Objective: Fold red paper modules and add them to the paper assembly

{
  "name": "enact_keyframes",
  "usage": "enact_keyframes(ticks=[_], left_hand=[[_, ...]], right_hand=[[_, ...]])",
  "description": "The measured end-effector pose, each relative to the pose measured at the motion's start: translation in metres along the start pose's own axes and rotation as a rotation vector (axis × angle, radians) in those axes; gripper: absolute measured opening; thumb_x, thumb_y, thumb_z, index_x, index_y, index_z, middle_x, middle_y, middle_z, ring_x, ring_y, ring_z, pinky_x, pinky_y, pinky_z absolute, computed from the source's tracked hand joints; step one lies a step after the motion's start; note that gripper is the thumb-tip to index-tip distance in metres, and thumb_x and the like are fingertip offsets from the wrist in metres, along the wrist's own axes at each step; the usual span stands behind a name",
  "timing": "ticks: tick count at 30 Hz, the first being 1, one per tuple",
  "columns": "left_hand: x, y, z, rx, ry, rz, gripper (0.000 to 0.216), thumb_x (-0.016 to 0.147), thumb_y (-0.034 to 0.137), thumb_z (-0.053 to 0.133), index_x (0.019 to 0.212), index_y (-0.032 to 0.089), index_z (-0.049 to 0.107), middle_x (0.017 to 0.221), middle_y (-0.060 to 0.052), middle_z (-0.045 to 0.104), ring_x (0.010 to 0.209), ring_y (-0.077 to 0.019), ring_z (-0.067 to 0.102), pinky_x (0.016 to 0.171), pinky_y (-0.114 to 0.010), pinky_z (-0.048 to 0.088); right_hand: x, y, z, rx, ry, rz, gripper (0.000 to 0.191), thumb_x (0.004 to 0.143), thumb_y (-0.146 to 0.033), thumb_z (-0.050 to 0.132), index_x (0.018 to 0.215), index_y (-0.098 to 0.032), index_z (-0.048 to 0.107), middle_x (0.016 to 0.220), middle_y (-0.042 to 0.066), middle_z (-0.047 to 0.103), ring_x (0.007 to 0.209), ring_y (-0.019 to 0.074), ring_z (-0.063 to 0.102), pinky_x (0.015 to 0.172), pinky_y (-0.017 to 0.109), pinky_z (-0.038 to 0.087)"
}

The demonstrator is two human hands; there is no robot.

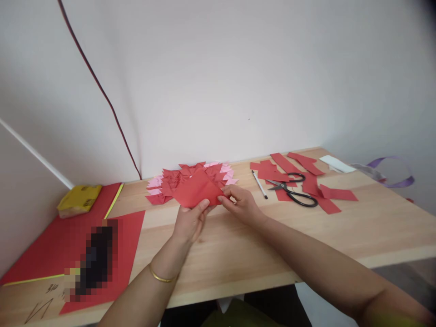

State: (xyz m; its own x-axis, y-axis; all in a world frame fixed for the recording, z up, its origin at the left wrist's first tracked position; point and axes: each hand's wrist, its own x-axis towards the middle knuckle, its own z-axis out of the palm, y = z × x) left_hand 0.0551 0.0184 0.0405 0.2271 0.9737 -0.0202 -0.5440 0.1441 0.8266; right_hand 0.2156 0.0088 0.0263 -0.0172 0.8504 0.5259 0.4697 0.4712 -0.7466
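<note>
We note a pale wooden surface point(306, 245) set against a white wall, running the width of the view. At its left end lie large red paper sheets point(51, 245), with a yellow packet point(79, 199) near the wall. Right of centre are red paper offcuts point(308, 181), black scissors point(293, 188) resting on them, and a pen point(259, 184) just beside. Against the wall at the middle sits a pile of folded red and pink pieces point(190, 179).

The folded red paper point(197, 190) is held just above the surface, in front of that pile and between both hands. The left hand point(189, 222) pinches its lower edge, thumb on top. The right hand point(241, 204) pinches its right corner between thumb and fingertips. A gold bangle point(160, 275) sits on the left wrist.

We judge the paper to be light, thin and moderately stiff where folded, prone to creasing or tearing if pulled at the layers. It should handle best when taken at the folded edges and corners, with a light pinch from both sides. Whether the layers are tucked or loose appears uncertain, since the far side faces away from us.
</note>
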Motion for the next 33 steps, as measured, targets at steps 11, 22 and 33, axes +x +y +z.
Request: enact_keyframes(ticks=[11,22,33], left_hand=[[0.001,-0.002,-0.006,0.006,-0.017,-0.06,0.042,0.064,0.017,0.076,0.104,0.022,0.064,0.108,-0.006,0.069,0.101,-0.0254,0.063,0.087,-0.043,0.052],[0.001,-0.002,-0.004,0.04,0.012,-0.067,0.042,0.059,0.018,0.079,0.098,0.02,0.066,0.108,-0.007,0.069,0.101,-0.0261,0.063,0.087,-0.042,0.053],[0.0,-0.003,-0.004,0.087,0.039,-0.093,0.042,0.058,0.019,0.079,0.099,0.018,0.067,0.105,-0.009,0.069,0.099,-0.0261,0.064,0.084,-0.04,0.054]], right_hand=[[0.001,-0.006,0.0,0.227,-0.066,0.111,0.017,0.084,-0.035,0.054,0.081,-0.018,0.056,0.076,0.002,0.058,0.068,0.0119,0.051,0.062,0.024,0.042],[-0.001,-0.011,-0.002,0.253,-0.112,0.145,0.03,0.09,-0.038,0.042,0.068,-0.018,0.047,0.067,-0.001,0.046,0.064,0.0107,0.043,0.06,0.023,0.036],[-0.002,-0.006,0.0,0.173,-0.098,0.129,0.031,0.092,-0.04,0.039,0.071,-0.019,0.048,0.066,-0.002,0.048,0.062,0.0111,0.043,0.06,0.023,0.036]])
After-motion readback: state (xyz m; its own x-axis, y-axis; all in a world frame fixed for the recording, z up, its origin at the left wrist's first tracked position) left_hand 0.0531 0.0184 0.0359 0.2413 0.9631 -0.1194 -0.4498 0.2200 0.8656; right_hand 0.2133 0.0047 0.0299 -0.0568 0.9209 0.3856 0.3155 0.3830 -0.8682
